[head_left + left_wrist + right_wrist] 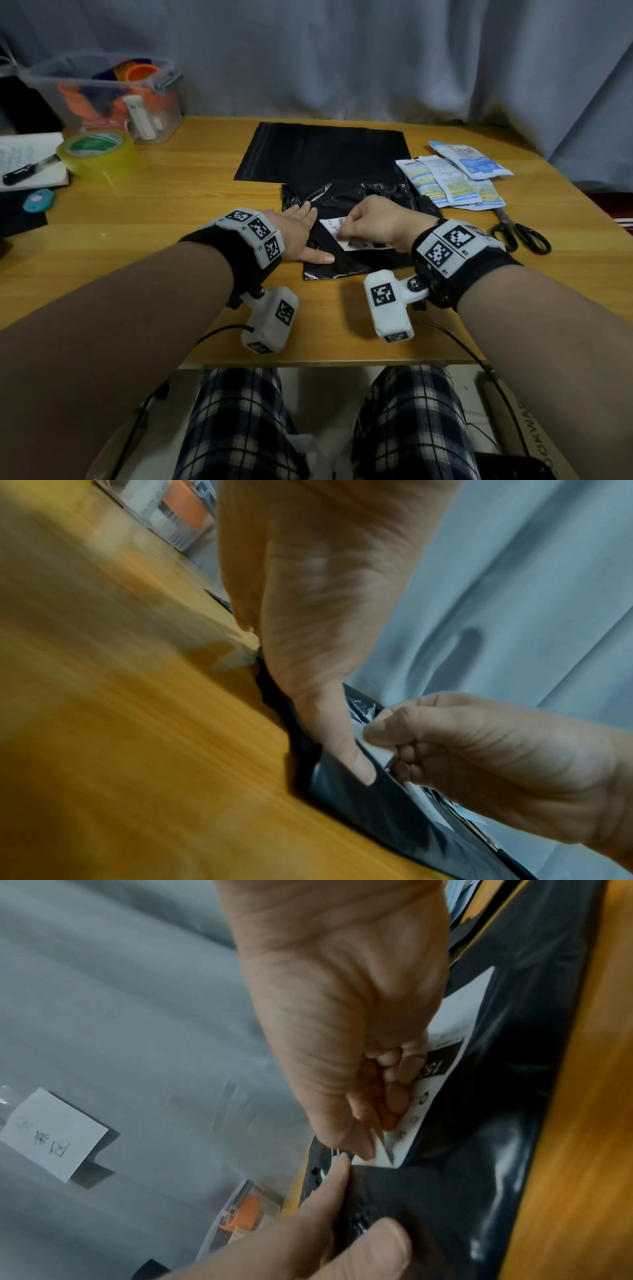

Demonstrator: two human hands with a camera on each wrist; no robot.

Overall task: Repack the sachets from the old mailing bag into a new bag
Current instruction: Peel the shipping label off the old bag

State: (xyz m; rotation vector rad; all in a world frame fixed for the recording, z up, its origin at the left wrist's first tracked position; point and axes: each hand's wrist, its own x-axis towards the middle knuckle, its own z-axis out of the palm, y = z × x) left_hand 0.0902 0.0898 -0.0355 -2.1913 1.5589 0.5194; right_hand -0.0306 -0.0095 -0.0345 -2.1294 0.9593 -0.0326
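left hand (301, 233): laid flat, palm down, fingers straight | right hand (373, 222): fingers curled, thumb and fingertips pinched together | both forearms extended forward

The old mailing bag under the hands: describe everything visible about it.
The old mailing bag is glossy black plastic, crumpled and creased, lying flat on the wooden table, its far edge overlapping the smooth new black bag. Its far right end looks torn open. A white printed shipping label sits on top. The left hand presses flat on its left side; the right hand pinches the label's edge. The sachets lie outside, to its right.
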